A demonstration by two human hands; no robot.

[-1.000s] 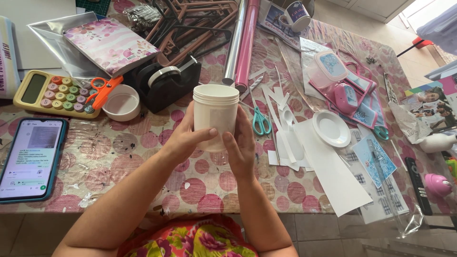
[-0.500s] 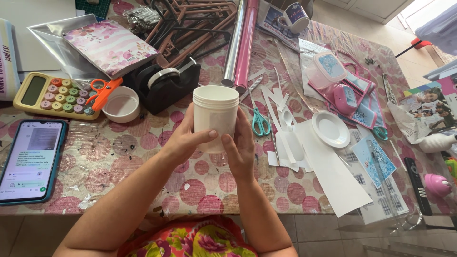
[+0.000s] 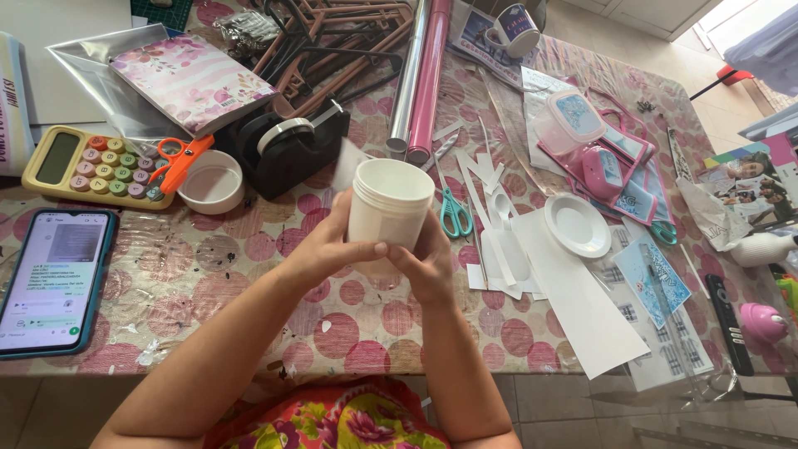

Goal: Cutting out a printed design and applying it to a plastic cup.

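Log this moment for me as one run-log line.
left hand: grips white jar | right hand: grips jar from the other side | jar: open, off table, tilted | lid: by tape dispenser

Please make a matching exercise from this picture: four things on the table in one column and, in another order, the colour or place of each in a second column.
Things:
1. white jar
2. calculator
3. smartphone
4. tape dispenser

Descriptions:
A. black, behind the jar
B. yellow, with many-coloured keys
C. held in the left hand and the right hand
D. at the near left table edge, screen lit

Pairs: 1-C, 2-B, 3-D, 4-A
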